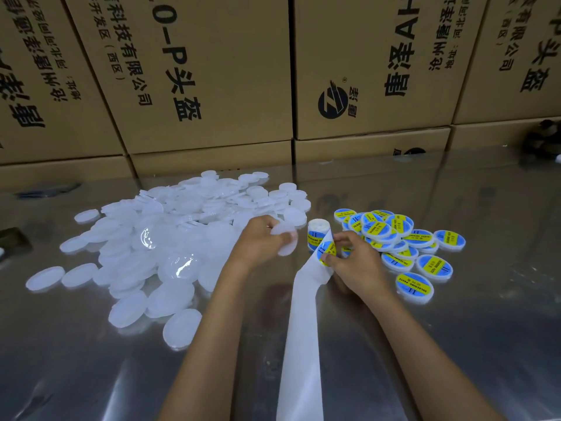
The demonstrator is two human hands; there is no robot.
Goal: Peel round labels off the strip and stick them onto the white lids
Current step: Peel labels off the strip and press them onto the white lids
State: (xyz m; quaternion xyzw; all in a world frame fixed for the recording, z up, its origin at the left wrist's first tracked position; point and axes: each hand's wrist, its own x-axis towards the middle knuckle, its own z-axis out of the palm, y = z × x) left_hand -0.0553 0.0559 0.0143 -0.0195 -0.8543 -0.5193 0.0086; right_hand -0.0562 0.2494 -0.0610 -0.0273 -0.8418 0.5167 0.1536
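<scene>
My left hand [260,242] holds a blank white lid [287,240] above the table, fingers curled round its edge. My right hand [353,262] pinches a round blue and yellow label [324,252] at the bend of the white backing strip [303,344], which runs down toward me. The label roll [317,233] stands just behind the strip, between my hands. A big heap of blank white lids [170,235] lies to the left. Labelled lids [397,241] are piled to the right.
The work surface is a shiny metal table [455,344]. Stacked cardboard boxes [212,86] form a wall along its far edge. A dark object [13,241] sits at the left edge, and another dark thing [543,138] at the far right.
</scene>
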